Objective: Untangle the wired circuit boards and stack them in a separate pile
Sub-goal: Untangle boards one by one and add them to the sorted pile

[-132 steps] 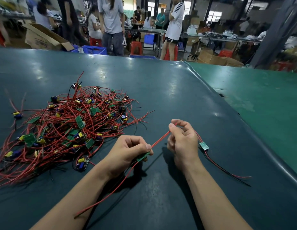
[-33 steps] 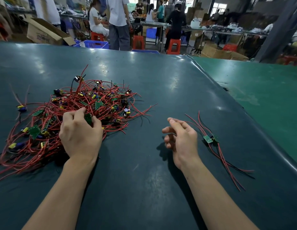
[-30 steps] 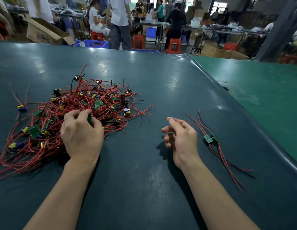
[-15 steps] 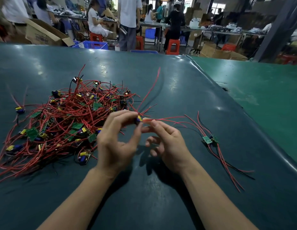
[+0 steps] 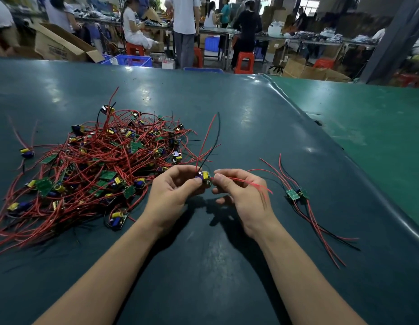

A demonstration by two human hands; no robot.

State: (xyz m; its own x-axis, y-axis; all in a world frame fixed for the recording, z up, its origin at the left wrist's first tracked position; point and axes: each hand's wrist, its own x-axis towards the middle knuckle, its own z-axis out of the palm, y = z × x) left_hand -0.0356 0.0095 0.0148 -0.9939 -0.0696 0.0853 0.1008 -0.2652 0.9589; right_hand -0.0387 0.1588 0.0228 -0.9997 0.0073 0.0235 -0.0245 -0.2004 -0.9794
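A tangled heap of small green circuit boards with red and black wires (image 5: 96,170) lies on the left of the dark green table (image 5: 203,266). In front of me, my left hand (image 5: 173,191) pinches one small circuit board (image 5: 205,178) with yellow and purple parts, its red and black wires sticking upward. My right hand (image 5: 241,195) pinches the red wires coming off that board's right side. A separate small pile of boards (image 5: 296,194) with long trailing wires lies to the right of my right hand.
The table's raised right edge (image 5: 344,160) borders a lighter green table (image 5: 379,127). Beyond the far edge are several people, a cardboard box (image 5: 60,44), a blue crate (image 5: 133,60) and red stools (image 5: 244,62).
My left hand left the heap carrying one board toward the middle. My right hand came in and took its red wires. The board's free wires now stand closer to upright.
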